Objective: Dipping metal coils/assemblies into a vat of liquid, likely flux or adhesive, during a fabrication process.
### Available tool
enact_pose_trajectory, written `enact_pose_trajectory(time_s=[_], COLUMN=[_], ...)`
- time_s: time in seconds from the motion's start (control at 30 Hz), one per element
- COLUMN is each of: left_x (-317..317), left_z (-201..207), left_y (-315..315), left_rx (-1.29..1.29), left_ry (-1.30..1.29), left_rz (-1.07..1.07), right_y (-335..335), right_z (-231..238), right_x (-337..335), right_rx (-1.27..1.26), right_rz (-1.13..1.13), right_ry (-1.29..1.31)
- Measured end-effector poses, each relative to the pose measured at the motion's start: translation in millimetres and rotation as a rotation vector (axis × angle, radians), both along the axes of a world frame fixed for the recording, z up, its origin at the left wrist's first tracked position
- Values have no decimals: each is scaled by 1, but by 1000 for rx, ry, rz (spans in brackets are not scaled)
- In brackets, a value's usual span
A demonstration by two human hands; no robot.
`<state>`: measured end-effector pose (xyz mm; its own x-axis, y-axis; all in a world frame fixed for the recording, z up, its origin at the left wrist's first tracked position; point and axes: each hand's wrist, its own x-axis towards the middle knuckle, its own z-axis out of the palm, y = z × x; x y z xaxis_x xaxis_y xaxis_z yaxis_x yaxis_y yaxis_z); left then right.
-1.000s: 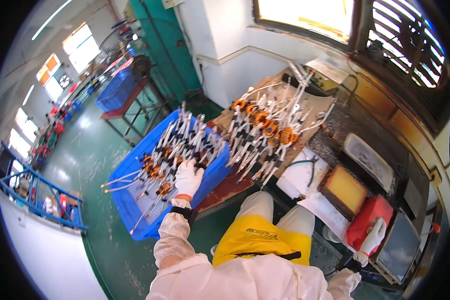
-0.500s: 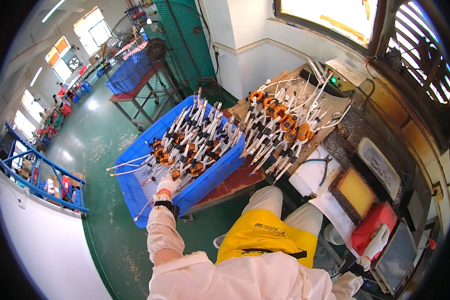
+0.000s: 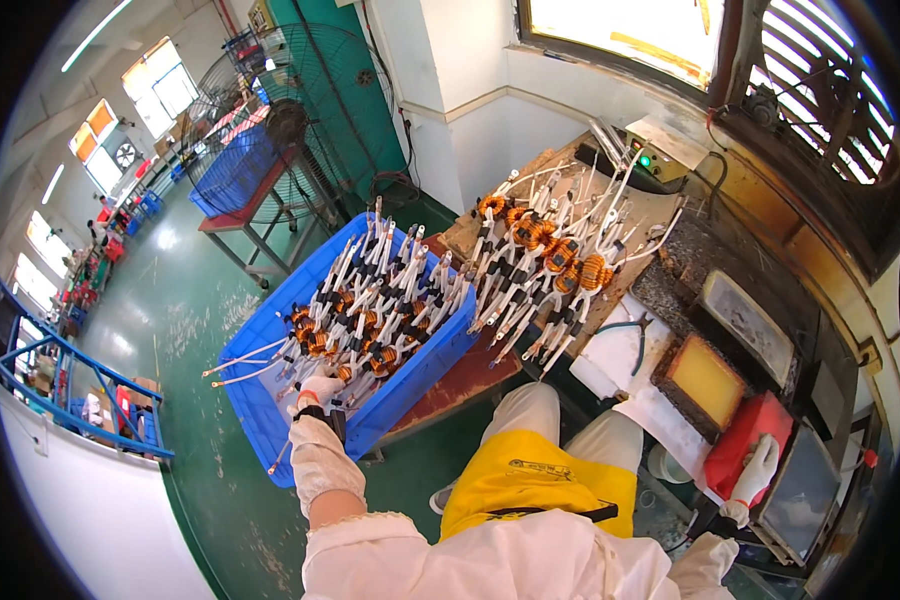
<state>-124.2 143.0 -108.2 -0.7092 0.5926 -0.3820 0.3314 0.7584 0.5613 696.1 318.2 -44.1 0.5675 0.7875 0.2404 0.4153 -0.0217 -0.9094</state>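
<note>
My left hand (image 3: 317,388), in a white glove, reaches into a blue plastic bin (image 3: 252,382) at the near edge of a heap of copper-wound ring coils (image 3: 381,360) with white leads. Its fingers look curled beside the nearest coil; what they grip is lost among the pale wires. A loose lead with a metal lug (image 3: 282,455) runs toward the bin's near corner. Far to the right, my gloved right hand (image 3: 757,470) lies on a red box-shaped thing (image 3: 740,445), its fingers stretched out along the side.
More ring coils (image 3: 560,255) are heaped on a wooden board (image 3: 460,238) right of the bin. Pliers (image 3: 638,340) lie on white sheeting. Beyond are a framed yellow block (image 3: 706,380), a grey-topped tray (image 3: 750,318) and a control box with green light (image 3: 660,160). A large fan (image 3: 288,122) stands behind the bin.
The whole view has shifted, so the bin and coils sit a little lower and farther left. My left hand stays beside the same coil; my right hand has slid slightly upward along the red thing.
</note>
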Motion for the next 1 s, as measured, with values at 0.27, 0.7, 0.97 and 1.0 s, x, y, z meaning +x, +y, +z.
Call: enact_pose_trajectory(time_s=[0.27, 0.7, 0.97, 1.0], left_x=[20, 128, 256, 266], left_z=[28, 204, 273, 271], left_y=[5, 35, 75, 78], left_rx=[-313, 434, 953, 986], left_ry=[285, 781, 448, 442], left_rz=[-42, 68, -363, -444], right_y=[2, -24, -27, -27], right_z=[14, 65, 114, 120], right_x=[-8, -48, -159, -168], right_rx=[-26, 14, -142, -139], right_rz=[21, 210, 668, 755], right_ry=[35, 151, 88, 99])
